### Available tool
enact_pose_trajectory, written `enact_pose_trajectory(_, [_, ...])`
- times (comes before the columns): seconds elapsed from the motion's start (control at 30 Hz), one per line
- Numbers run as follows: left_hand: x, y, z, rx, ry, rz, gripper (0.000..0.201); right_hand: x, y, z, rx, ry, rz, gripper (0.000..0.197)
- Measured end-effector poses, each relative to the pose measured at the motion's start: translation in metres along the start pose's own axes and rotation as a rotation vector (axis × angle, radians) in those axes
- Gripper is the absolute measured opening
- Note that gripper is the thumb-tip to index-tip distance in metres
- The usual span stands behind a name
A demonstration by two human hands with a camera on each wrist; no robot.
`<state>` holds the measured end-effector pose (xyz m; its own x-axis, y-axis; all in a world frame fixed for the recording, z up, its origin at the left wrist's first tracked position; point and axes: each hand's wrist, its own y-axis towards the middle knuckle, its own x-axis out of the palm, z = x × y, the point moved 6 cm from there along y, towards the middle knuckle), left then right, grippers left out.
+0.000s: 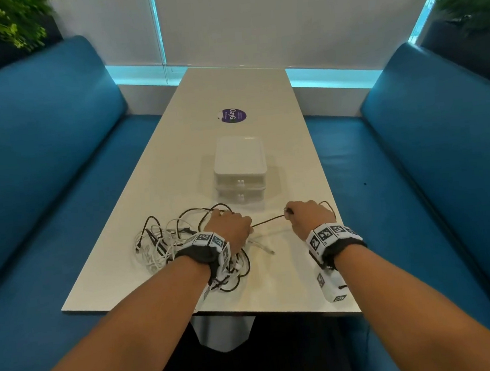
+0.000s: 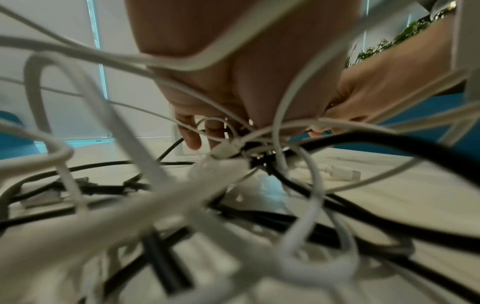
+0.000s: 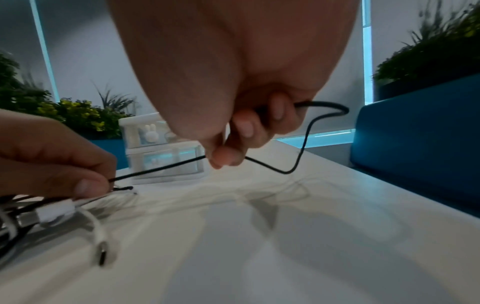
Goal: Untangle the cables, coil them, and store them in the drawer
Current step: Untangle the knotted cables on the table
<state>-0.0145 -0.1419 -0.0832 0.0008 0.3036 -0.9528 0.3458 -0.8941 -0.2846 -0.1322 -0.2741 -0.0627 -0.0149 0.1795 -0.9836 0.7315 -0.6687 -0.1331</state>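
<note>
A tangle of black and white cables [image 1: 165, 243] lies on the near left of the white table [image 1: 241, 96]. My left hand [image 1: 230, 227] sits over the tangle and pinches a thin black cable [image 1: 268, 221], which runs taut to my right hand [image 1: 306, 215]. In the right wrist view my right hand [image 3: 233, 144] grips that black cable [image 3: 161, 168], whose free end loops out to the right. The left hand [image 3: 59, 162] shows at the left there, thumb and finger pinching the cable. A small white drawer unit [image 1: 239, 168] with both drawers shut stands just beyond the hands.
A white cable with a plug end [image 1: 263, 248] lies between my hands. A purple round sticker [image 1: 232, 115] marks the table farther back. Blue benches [image 1: 41, 163] flank both sides, with plants behind them. The table's near edge [image 1: 276, 311] is close below my wrists.
</note>
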Motion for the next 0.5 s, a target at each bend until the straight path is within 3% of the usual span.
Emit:
enact_pose_trajectory(0.13, [-0.004, 0.003, 0.011, 0.005, -0.016, 0.009, 0.010, 0.004, -0.003, 0.007, 0.061, -0.047, 0.006, 0.024])
enact_pose_trajectory(0.27, [-0.008, 0.002, 0.020, 0.020, -0.018, 0.021, 0.016, 0.006, -0.006, -0.023, -0.080, 0.086, 0.006, 0.034])
enact_pose_trajectory(0.37, [-0.011, 0.001, 0.023, 0.039, 0.028, 0.081, 0.029, 0.014, -0.006, -0.047, -0.194, 0.126, -0.096, 0.025])
enact_pose_trajectory(0.5, [-0.008, -0.002, 0.013, 0.045, 0.022, 0.149, 0.022, 0.019, -0.003, -0.050, -0.189, 0.166, -0.170, 0.024])
